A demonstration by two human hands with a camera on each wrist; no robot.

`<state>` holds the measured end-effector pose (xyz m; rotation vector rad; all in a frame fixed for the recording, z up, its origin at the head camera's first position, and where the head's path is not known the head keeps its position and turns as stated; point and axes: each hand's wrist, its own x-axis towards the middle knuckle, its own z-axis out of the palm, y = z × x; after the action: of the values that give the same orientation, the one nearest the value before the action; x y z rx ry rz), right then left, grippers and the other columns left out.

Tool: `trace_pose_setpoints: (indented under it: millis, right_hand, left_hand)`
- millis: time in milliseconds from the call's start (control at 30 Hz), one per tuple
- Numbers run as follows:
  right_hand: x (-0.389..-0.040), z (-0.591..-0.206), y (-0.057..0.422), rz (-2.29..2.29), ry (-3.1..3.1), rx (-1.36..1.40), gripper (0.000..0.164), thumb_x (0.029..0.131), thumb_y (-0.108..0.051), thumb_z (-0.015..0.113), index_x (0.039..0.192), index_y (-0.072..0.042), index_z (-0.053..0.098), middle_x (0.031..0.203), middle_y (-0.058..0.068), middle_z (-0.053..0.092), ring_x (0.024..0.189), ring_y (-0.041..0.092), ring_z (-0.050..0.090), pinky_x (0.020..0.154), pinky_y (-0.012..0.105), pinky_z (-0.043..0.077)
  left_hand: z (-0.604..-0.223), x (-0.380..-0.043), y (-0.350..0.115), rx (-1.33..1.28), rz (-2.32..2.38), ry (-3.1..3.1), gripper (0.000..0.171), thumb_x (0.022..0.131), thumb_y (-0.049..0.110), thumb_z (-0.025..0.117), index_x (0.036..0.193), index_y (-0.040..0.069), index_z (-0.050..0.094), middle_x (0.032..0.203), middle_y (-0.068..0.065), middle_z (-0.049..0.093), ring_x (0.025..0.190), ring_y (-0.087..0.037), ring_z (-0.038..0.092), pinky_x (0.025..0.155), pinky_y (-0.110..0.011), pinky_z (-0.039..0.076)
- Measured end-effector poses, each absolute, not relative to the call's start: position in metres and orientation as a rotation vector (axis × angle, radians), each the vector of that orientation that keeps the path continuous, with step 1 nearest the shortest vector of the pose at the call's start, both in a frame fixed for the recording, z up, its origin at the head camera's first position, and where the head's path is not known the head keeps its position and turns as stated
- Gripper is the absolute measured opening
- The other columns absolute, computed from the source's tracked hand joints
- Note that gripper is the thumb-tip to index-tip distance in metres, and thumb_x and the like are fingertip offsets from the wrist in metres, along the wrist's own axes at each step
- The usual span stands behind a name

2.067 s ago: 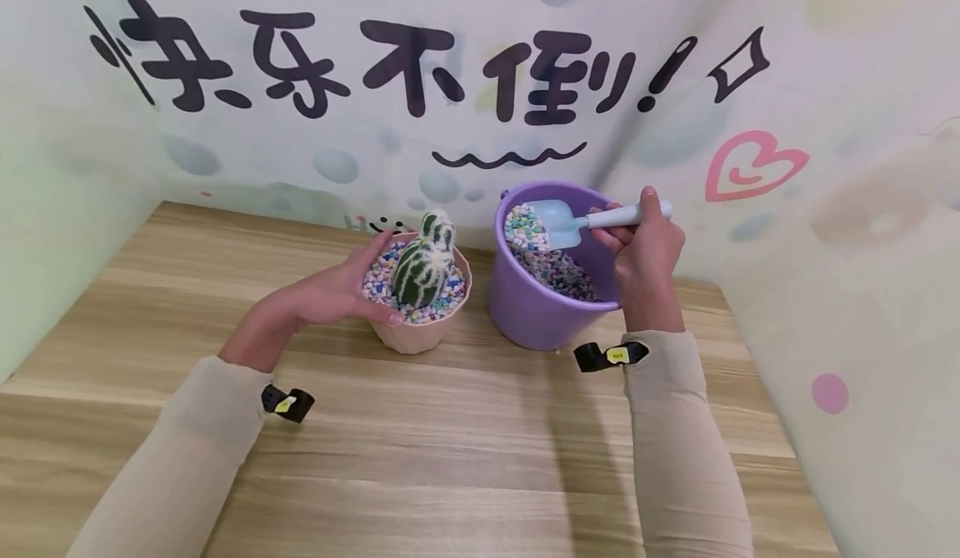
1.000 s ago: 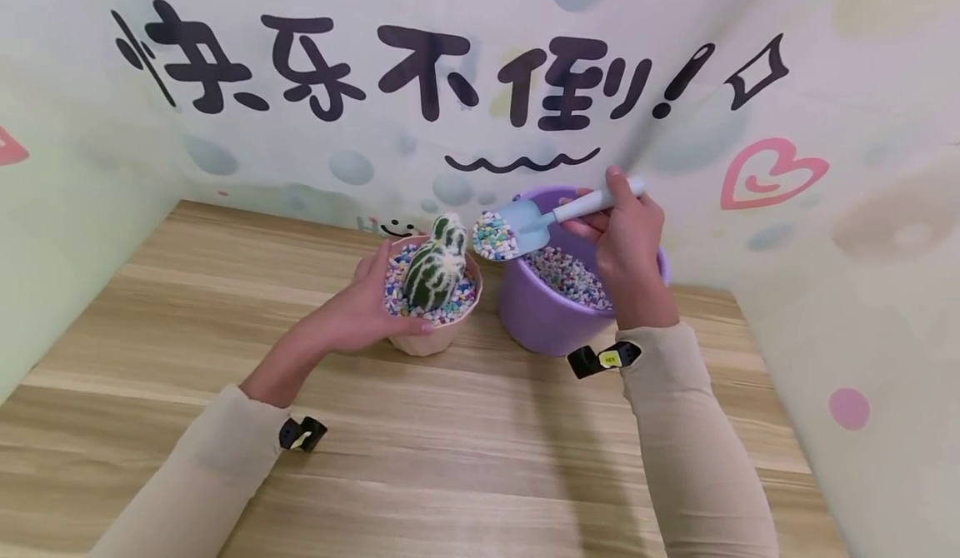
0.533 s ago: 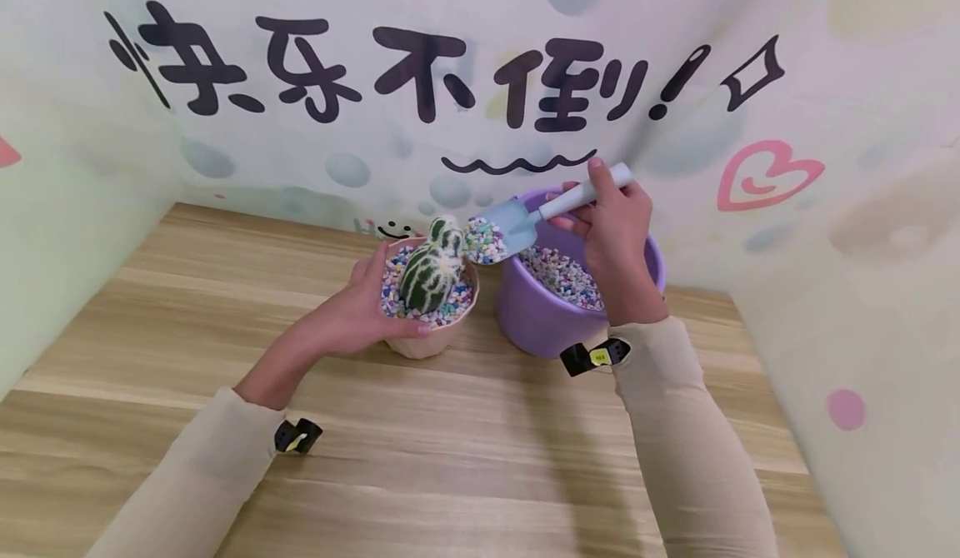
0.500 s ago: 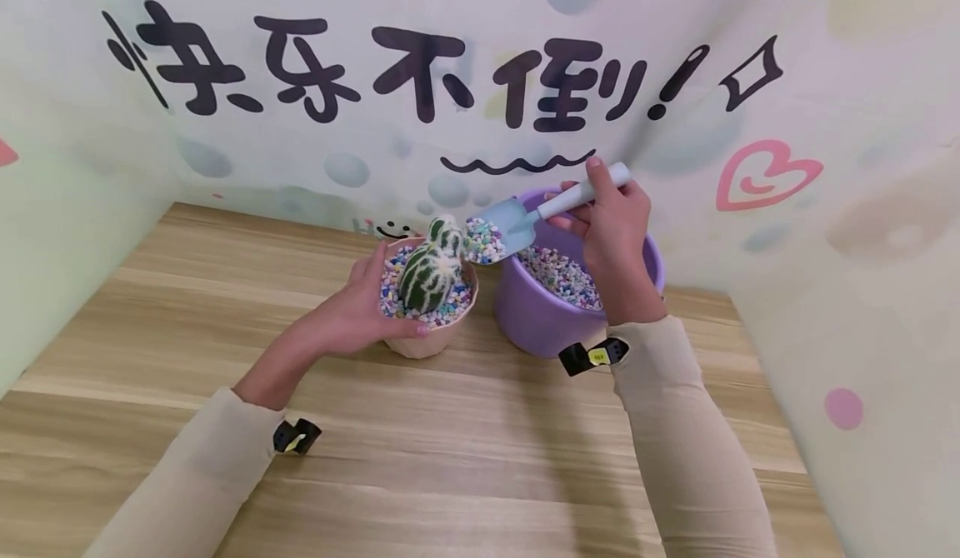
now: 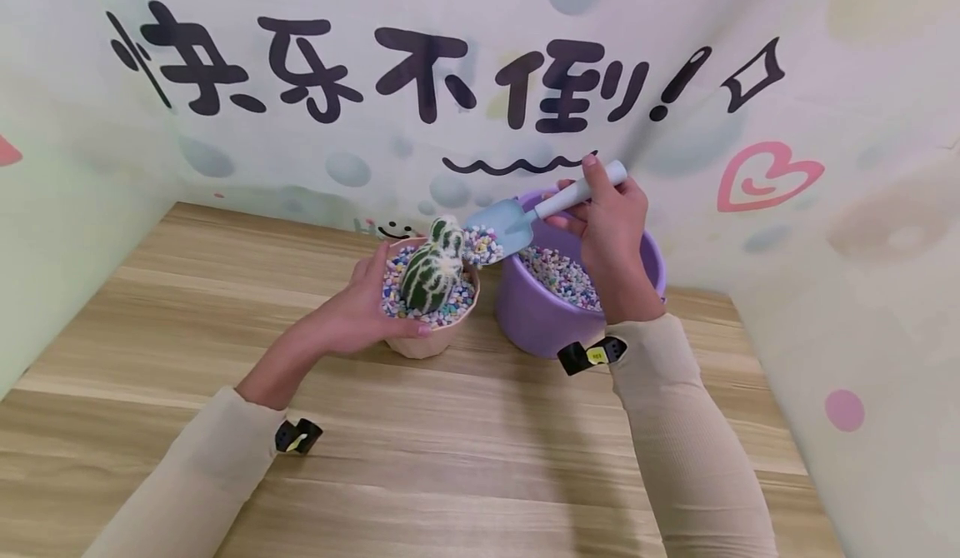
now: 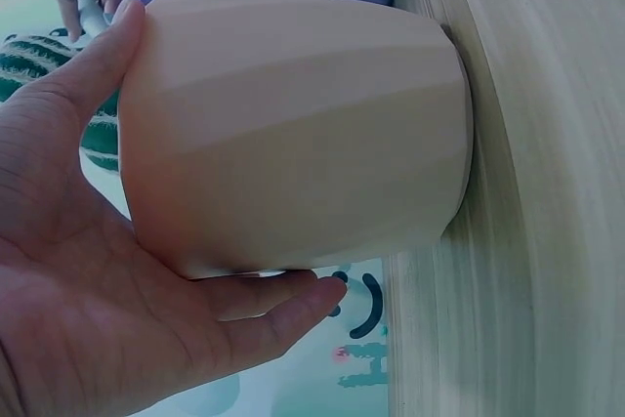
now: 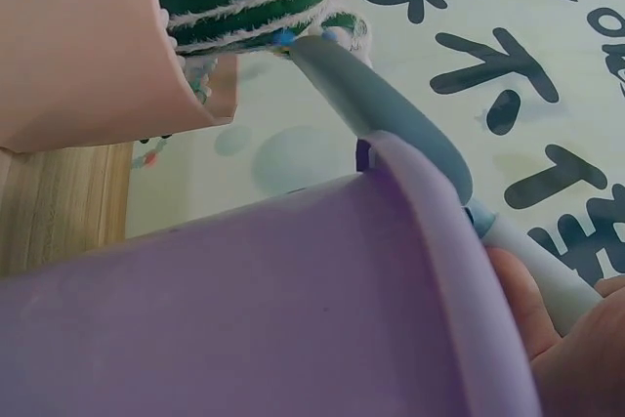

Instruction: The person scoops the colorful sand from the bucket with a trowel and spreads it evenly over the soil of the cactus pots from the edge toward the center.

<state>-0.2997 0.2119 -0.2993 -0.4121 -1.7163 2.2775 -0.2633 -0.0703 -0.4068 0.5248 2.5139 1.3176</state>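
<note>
My left hand [image 5: 356, 312] grips the side of a pale pink flower pot [image 5: 420, 343], thumb along the near rim and fingers round the far side. In the pot stands a green, white-striped cactus [image 5: 427, 279] amid multicoloured pebbles [image 5: 457, 300]. My right hand [image 5: 618, 229] holds a light blue hand trowel [image 5: 510, 223] by its handle. Its blade, carrying a small heap of pebbles [image 5: 482, 246], tilts down to the left with the tip over the pot's right rim, close by the cactus. In the right wrist view the trowel blade [image 7: 391, 114] crosses above the bucket's rim.
A purple bucket [image 5: 536, 325] partly filled with pebbles [image 5: 562, 275] stands just right of the pot on the wood-grain table [image 5: 420, 450]. A printed wall [image 5: 315, 158] rises directly behind both. Another wall [image 5: 862, 291] borders the table at right.
The loaded trowel has moved left from over the bucket to the pot's rim and tilted down. Over the last half second its heap of pebbles has shrunk. My left hand keeps its grip on the pot.
</note>
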Motion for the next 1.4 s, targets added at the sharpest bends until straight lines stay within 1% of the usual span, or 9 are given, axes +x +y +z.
trace_pose_setpoints:
  millis: [267,433,667,767,1000,1067,1133,1333,1400]
  right_hand:
    - [-0.298,-0.299,0.212,2.277,-1.7,-0.414,0.037,0.088,-0.033,0.07,0.113,-0.01,0.055,0.097,0.016,0.07,0.088,0.033,0.072,0.061,0.037,0.059]
    - [-0.297,-0.299,0.213,2.264,-1.718,-0.429,0.037,0.089,-0.033,0.07,0.114,-0.01,0.055,0.097,0.015,0.07,0.083,0.031,0.073,0.062,0.037,0.059]
    - [-0.296,-0.298,0.212,2.261,-1.733,-0.385,0.039,0.089,-0.033,0.07,0.115,-0.009,0.054,0.092,0.014,0.07,0.077,0.029,0.073,0.058,0.036,0.059]
    - [-0.296,-0.297,0.211,2.242,-1.756,-0.379,0.039,0.088,-0.033,0.07,0.114,-0.009,0.054,0.091,0.014,0.07,0.075,0.028,0.073,0.057,0.035,0.059]
    - [-0.292,-0.296,0.21,2.19,-1.821,-0.394,0.039,0.089,-0.035,0.07,0.116,-0.011,0.055,0.095,0.013,0.069,0.077,0.027,0.073,0.058,0.035,0.059]
    - [-0.292,-0.296,0.209,2.187,-1.826,-0.402,0.039,0.088,-0.034,0.07,0.116,-0.011,0.055,0.095,0.013,0.069,0.076,0.027,0.072,0.058,0.036,0.059]
    - [-0.293,-0.296,0.208,2.185,-1.831,-0.403,0.038,0.088,-0.034,0.07,0.116,-0.012,0.055,0.095,0.013,0.069,0.076,0.027,0.073,0.057,0.036,0.059]
    - [-0.293,-0.296,0.207,2.171,-1.84,-0.392,0.039,0.088,-0.034,0.071,0.116,-0.012,0.055,0.096,0.013,0.069,0.073,0.025,0.072,0.057,0.036,0.059]
    - [-0.293,-0.295,0.207,2.17,-1.84,-0.387,0.04,0.087,-0.035,0.071,0.116,-0.013,0.055,0.096,0.013,0.07,0.075,0.026,0.072,0.057,0.036,0.059]
  left_hand:
    - [-0.408,-0.262,-0.071,0.515,1.318,2.515,0.108,0.073,0.039,0.085,0.151,0.025,0.01,0.146,-0.027,0.019,0.127,-0.044,0.037,0.099,-0.063,0.041]
    - [-0.409,-0.263,-0.071,0.543,1.328,2.526,0.106,0.074,0.038,0.084,0.151,0.03,0.012,0.147,-0.026,0.019,0.129,-0.043,0.035,0.098,-0.064,0.041]
    - [-0.408,-0.262,-0.071,0.539,1.315,2.551,0.106,0.073,0.043,0.083,0.151,0.029,0.012,0.149,-0.027,0.017,0.13,-0.045,0.035,0.1,-0.064,0.039]
    - [-0.408,-0.261,-0.07,0.523,1.32,2.552,0.106,0.073,0.043,0.084,0.151,0.032,0.012,0.148,-0.026,0.018,0.128,-0.045,0.037,0.098,-0.065,0.04]
    - [-0.411,-0.255,-0.061,0.373,1.254,2.61,0.124,0.074,0.051,0.079,0.155,0.02,-0.01,0.153,-0.026,0.01,0.123,-0.046,0.046,0.097,-0.06,0.043]
    - [-0.411,-0.253,-0.058,0.344,1.247,2.628,0.124,0.074,0.052,0.079,0.155,0.021,-0.009,0.153,-0.025,0.011,0.122,-0.046,0.047,0.096,-0.06,0.044]
    - [-0.411,-0.252,-0.057,0.32,1.232,2.64,0.126,0.074,0.054,0.079,0.155,0.02,-0.012,0.153,-0.024,0.011,0.122,-0.046,0.047,0.096,-0.06,0.044]
    - [-0.41,-0.25,-0.052,0.283,1.25,2.683,0.116,0.072,0.058,0.078,0.153,0.028,0.0,0.147,-0.022,0.021,0.117,-0.044,0.05,0.09,-0.06,0.047]
    - [-0.411,-0.25,-0.051,0.26,1.241,2.702,0.117,0.071,0.059,0.078,0.153,0.029,0.0,0.146,-0.022,0.023,0.117,-0.044,0.05,0.09,-0.06,0.047]
